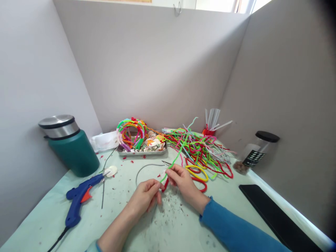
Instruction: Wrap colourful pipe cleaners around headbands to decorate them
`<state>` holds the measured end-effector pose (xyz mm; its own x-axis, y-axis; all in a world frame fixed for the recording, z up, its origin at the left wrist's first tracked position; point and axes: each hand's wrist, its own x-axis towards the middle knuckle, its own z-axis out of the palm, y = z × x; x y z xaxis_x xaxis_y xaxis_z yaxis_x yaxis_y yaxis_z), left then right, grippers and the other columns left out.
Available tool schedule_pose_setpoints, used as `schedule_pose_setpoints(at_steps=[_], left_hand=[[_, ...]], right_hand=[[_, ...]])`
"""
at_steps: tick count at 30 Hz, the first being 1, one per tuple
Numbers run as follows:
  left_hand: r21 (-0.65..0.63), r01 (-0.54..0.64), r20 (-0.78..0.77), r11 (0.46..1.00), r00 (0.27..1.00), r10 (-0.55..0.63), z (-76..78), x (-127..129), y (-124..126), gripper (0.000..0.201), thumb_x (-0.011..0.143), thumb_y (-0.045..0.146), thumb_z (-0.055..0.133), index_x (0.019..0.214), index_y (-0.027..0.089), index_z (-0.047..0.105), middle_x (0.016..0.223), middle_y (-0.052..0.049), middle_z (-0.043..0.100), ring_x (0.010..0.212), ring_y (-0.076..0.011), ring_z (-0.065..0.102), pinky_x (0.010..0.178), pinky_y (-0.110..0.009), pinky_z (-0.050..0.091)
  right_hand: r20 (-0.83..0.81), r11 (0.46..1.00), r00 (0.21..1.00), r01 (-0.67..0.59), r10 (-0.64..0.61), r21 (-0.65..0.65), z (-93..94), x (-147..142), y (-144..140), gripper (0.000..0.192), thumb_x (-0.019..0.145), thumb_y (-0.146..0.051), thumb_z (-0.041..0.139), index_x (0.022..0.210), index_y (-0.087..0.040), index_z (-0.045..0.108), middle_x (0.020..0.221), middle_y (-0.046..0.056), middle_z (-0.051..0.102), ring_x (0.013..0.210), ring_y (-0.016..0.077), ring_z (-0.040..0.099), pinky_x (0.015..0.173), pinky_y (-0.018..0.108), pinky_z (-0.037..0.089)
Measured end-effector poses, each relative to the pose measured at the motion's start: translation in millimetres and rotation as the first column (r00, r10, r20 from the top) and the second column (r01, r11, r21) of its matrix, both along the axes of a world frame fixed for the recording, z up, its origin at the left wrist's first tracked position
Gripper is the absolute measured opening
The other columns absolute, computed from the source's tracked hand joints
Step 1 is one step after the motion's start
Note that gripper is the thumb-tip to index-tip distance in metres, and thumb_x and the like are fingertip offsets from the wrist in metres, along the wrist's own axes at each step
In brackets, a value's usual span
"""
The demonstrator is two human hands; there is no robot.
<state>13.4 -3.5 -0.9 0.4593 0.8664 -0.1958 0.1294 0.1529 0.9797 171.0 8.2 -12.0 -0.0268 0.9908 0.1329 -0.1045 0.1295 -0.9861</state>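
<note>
A bright green pipe cleaner (175, 159) runs between my two hands and slants up and away past my right hand. My left hand (145, 196) pinches its near end between thumb and finger. Higher up, the fingers of my right hand (181, 180) are closed on the same pipe cleaner. A short red fuzzy piece (165, 185) shows between the hands; whether it is joined to the green one, I cannot tell. Beside my right hand lie scissors with red and yellow handles (196, 173). A curved grey pipe cleaner (140, 169) rests on the table beyond my left hand.
A blue glue gun (78, 204) and green flask (75, 150) stand left. Behind are a metal tray (143, 153) with coloured rings (132, 134), and a heap of pipe cleaners (202, 148). At right are a clear jar (253, 155) and black strip (270, 210). Grey panels enclose the table.
</note>
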Motion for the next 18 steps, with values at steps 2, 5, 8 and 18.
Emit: schedule_pose_setpoints(at_steps=[2,5,8,18], left_hand=[[0.004,0.037,0.033,0.999,0.999,-0.037,1.5,-0.3,-1.2,0.031,0.081,0.045,0.048,0.081,0.014,0.053,0.048,0.003,0.057,0.027,-0.0025,0.029,0.033,-0.019,0.013],[-0.006,0.047,0.071,0.999,0.996,-0.046,2.6,0.7,-2.4,0.033,0.082,0.046,0.048,0.083,0.014,0.054,0.05,0.003,0.058,0.028,-0.0024,0.032,0.033,-0.018,0.015],[-0.024,0.013,0.06,1.0,0.998,-0.012,-0.1,2.5,-2.0,0.035,0.08,0.048,0.048,0.084,0.014,0.053,0.057,0.0,0.063,0.027,-0.0027,0.036,0.033,-0.018,0.018],[-0.086,-0.074,0.053,0.994,0.996,0.078,-1.1,0.8,0.9,0.035,0.076,0.048,0.053,0.075,0.014,0.052,0.056,0.0,0.064,0.026,-0.0023,0.036,0.033,-0.017,0.018]], right_hand=[[-0.023,1.0,1.0,0.011,-0.01,0.013,0.4,0.5,0.0,0.024,0.078,-0.032,0.058,0.062,-0.018,0.047,0.048,-0.007,0.043,0.044,0.0075,0.036,0.044,0.021,0.027],[-0.05,0.999,0.998,0.025,-0.024,0.021,0.6,0.4,-0.2,0.023,0.079,-0.031,0.057,0.063,-0.018,0.047,0.048,-0.007,0.043,0.044,0.0075,0.036,0.045,0.021,0.027],[-0.067,0.997,0.995,0.073,-0.072,0.015,0.3,0.7,0.1,0.023,0.079,-0.032,0.057,0.064,-0.018,0.047,0.048,-0.007,0.043,0.044,0.0075,0.036,0.045,0.021,0.026],[-0.11,0.992,0.986,0.123,-0.122,0.004,-2.5,3.0,2.6,0.027,0.079,-0.04,0.058,0.065,-0.018,0.048,0.047,-0.007,0.042,0.043,0.0077,0.034,0.043,0.021,0.025]])
